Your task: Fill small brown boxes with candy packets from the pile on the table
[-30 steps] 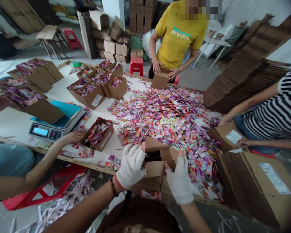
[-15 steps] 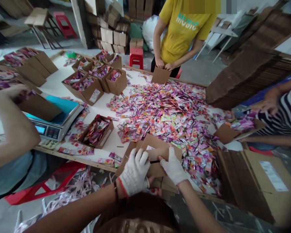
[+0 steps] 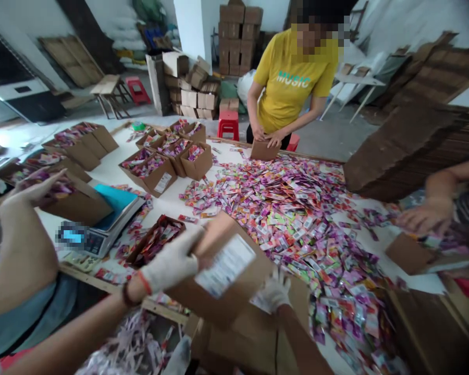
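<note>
Both my hands wear white gloves and hold a brown cardboard box [image 3: 234,297] with a white label [image 3: 224,265], tilted and lifted at the table's near edge. My left hand [image 3: 171,263] grips its left side. My right hand [image 3: 273,292] holds its lower right corner. Under the box lies more flat brown cardboard [image 3: 254,341]. Past it a big heap of pink and purple sachets [image 3: 297,213] covers the white table [image 3: 172,195]. An open box of sachets [image 3: 154,240] sits just left of my left hand.
A scale with a blue pan [image 3: 101,224] stands at the left; a person's arm [image 3: 19,250] there holds a filled box [image 3: 72,200]. Several filled boxes [image 3: 168,153] stand further back. A person in yellow [image 3: 291,88] folds a box opposite; another person's hand [image 3: 424,216] works at the right.
I have lifted the box and turned it, so its labelled side now faces up. My head has risen, showing more of the room. The person at the right moved a hand over their box.
</note>
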`<action>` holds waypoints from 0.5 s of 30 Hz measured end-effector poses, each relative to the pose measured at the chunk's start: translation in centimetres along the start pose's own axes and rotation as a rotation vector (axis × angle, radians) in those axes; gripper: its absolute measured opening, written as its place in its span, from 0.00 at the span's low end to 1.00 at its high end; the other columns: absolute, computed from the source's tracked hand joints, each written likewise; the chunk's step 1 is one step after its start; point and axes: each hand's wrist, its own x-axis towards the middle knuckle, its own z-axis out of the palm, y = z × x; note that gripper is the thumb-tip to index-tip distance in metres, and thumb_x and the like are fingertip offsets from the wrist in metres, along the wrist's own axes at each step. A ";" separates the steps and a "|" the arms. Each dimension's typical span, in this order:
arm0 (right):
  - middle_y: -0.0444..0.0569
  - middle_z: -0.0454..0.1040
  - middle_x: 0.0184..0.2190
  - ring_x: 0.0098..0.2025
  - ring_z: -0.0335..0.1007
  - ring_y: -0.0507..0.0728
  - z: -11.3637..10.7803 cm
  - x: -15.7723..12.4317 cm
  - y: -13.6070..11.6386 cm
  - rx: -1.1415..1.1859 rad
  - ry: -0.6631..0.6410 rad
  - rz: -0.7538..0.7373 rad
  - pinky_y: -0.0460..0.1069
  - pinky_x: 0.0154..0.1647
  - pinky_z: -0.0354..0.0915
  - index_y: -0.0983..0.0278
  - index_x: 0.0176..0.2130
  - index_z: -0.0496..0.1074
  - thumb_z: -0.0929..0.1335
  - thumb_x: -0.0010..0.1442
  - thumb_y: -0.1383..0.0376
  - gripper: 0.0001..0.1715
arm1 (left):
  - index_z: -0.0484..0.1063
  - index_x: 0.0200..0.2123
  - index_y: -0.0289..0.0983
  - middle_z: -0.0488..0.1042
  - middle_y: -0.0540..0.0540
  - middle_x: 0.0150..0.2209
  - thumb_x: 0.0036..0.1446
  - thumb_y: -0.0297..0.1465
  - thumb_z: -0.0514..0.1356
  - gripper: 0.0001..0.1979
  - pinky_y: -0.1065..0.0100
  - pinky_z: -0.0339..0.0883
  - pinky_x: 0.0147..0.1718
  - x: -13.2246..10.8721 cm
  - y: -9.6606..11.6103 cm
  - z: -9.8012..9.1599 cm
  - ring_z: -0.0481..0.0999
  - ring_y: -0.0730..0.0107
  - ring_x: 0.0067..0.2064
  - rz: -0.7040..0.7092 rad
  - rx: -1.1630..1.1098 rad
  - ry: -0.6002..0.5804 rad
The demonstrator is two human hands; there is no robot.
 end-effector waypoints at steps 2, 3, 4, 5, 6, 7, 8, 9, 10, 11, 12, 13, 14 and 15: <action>0.56 0.61 0.60 0.63 0.49 0.76 2.6 -1.9 -1.0 -0.029 -0.045 -0.044 0.72 0.59 0.43 0.51 0.52 0.70 0.71 0.43 0.52 0.35 | 0.59 0.60 0.42 0.71 0.45 0.50 0.46 0.47 0.63 0.38 0.60 0.70 0.44 3.5 -1.9 -4.6 0.73 0.55 0.47 -0.175 -0.149 0.128; 0.53 0.60 0.61 0.64 0.47 0.75 3.6 -3.1 -1.3 -0.040 -0.066 -0.070 0.72 0.60 0.42 0.48 0.54 0.67 0.71 0.42 0.49 0.39 | 0.57 0.60 0.41 0.73 0.47 0.48 0.46 0.47 0.63 0.39 0.60 0.71 0.41 5.5 -2.9 -6.5 0.74 0.57 0.45 -0.202 -0.230 0.159; 0.51 0.60 0.61 0.64 0.46 0.74 4.4 -4.1 -1.5 -0.036 -0.089 -0.092 0.72 0.61 0.42 0.45 0.56 0.64 0.71 0.41 0.46 0.42 | 0.56 0.60 0.39 0.74 0.49 0.45 0.47 0.47 0.63 0.39 0.62 0.72 0.39 7.7 -3.9 -8.0 0.75 0.60 0.42 -0.223 -0.300 0.181; 0.48 0.61 0.61 0.64 0.47 0.73 4.8 -4.8 -1.6 -0.015 -0.114 -0.105 0.71 0.62 0.44 0.42 0.56 0.63 0.72 0.38 0.45 0.45 | 0.55 0.60 0.38 0.74 0.51 0.42 0.48 0.46 0.63 0.39 0.63 0.72 0.38 10.0 -5.0 -9.1 0.75 0.64 0.39 -0.233 -0.365 0.180; 0.46 0.62 0.60 0.64 0.49 0.71 4.9 -5.0 -1.6 0.027 -0.131 -0.105 0.69 0.62 0.47 0.40 0.55 0.64 0.73 0.37 0.45 0.44 | 0.55 0.59 0.37 0.74 0.53 0.40 0.49 0.46 0.62 0.38 0.64 0.72 0.37 12.3 -6.2 -9.7 0.75 0.68 0.37 -0.243 -0.418 0.157; 0.45 0.64 0.59 0.63 0.53 0.69 4.6 -4.6 -1.4 0.075 -0.137 -0.092 0.66 0.61 0.51 0.40 0.54 0.65 0.73 0.38 0.47 0.42 | 0.55 0.59 0.37 0.74 0.54 0.39 0.51 0.47 0.60 0.36 0.65 0.71 0.36 14.6 -7.5 -10.0 0.75 0.71 0.36 -0.251 -0.457 0.115; 0.46 0.66 0.57 0.61 0.57 0.67 3.9 -3.6 -1.0 0.119 -0.123 -0.076 0.63 0.60 0.55 0.41 0.52 0.67 0.72 0.40 0.49 0.37 | 0.55 0.58 0.36 0.74 0.55 0.38 0.52 0.48 0.59 0.35 0.65 0.71 0.36 16.9 -8.9 -9.9 0.75 0.74 0.35 -0.260 -0.482 0.061; 0.47 0.67 0.55 0.59 0.61 0.64 2.9 -2.0 -0.4 0.151 -0.086 -0.052 0.60 0.58 0.58 0.44 0.51 0.69 0.71 0.44 0.52 0.32 | 0.55 0.58 0.36 0.74 0.56 0.36 0.53 0.49 0.58 0.35 0.65 0.70 0.36 19.0 -10.4 -9.5 0.74 0.75 0.33 -0.272 -0.496 0.002; 0.50 0.69 0.53 0.56 0.64 0.63 1.7 0.1 0.4 0.165 -0.018 -0.005 0.59 0.57 0.60 0.48 0.50 0.69 0.68 0.48 0.55 0.27 | 0.55 0.57 0.35 0.74 0.56 0.36 0.53 0.50 0.57 0.35 0.65 0.70 0.36 21.1 -11.9 -8.9 0.74 0.76 0.32 -0.285 -0.500 -0.056; 0.54 0.69 0.51 0.55 0.65 0.64 0.4 2.6 1.5 0.151 0.051 0.040 0.59 0.56 0.60 0.53 0.49 0.69 0.66 0.50 0.57 0.25 | 0.55 0.57 0.35 0.74 0.56 0.35 0.53 0.51 0.57 0.36 0.65 0.70 0.36 22.9 -13.4 -8.1 0.74 0.77 0.31 -0.299 -0.494 -0.101; 0.57 0.69 0.48 0.51 0.67 0.65 -0.8 5.2 2.6 0.123 0.105 0.123 0.60 0.52 0.63 0.58 0.48 0.69 0.65 0.50 0.59 0.24 | 0.54 0.57 0.35 0.74 0.56 0.35 0.52 0.51 0.58 0.37 0.65 0.70 0.36 24.5 -14.7 -7.2 0.74 0.77 0.30 -0.313 -0.484 -0.139; 0.59 0.69 0.44 0.48 0.69 0.66 -1.6 7.7 3.7 0.080 0.167 0.260 0.61 0.47 0.64 0.61 0.47 0.68 0.65 0.49 0.59 0.24 | 0.54 0.57 0.35 0.75 0.55 0.35 0.51 0.50 0.59 0.37 0.65 0.70 0.36 25.8 -15.9 -6.1 0.74 0.76 0.31 -0.314 -0.478 -0.173; 0.60 0.69 0.43 0.45 0.69 0.67 -2.0 10.1 4.6 0.045 0.153 0.342 0.62 0.45 0.64 0.62 0.48 0.67 0.67 0.47 0.57 0.28 | 0.55 0.57 0.35 0.75 0.55 0.35 0.51 0.50 0.60 0.37 0.66 0.70 0.36 26.8 -17.0 -5.0 0.75 0.74 0.32 -0.303 -0.483 -0.208; 0.60 0.68 0.41 0.44 0.69 0.68 -1.9 12.1 5.1 0.018 0.125 0.408 0.61 0.42 0.64 0.63 0.48 0.66 0.69 0.44 0.55 0.32 | 0.55 0.57 0.35 0.75 0.54 0.36 0.50 0.48 0.61 0.37 0.66 0.70 0.36 27.7 -17.8 -3.8 0.76 0.72 0.34 -0.291 -0.501 -0.248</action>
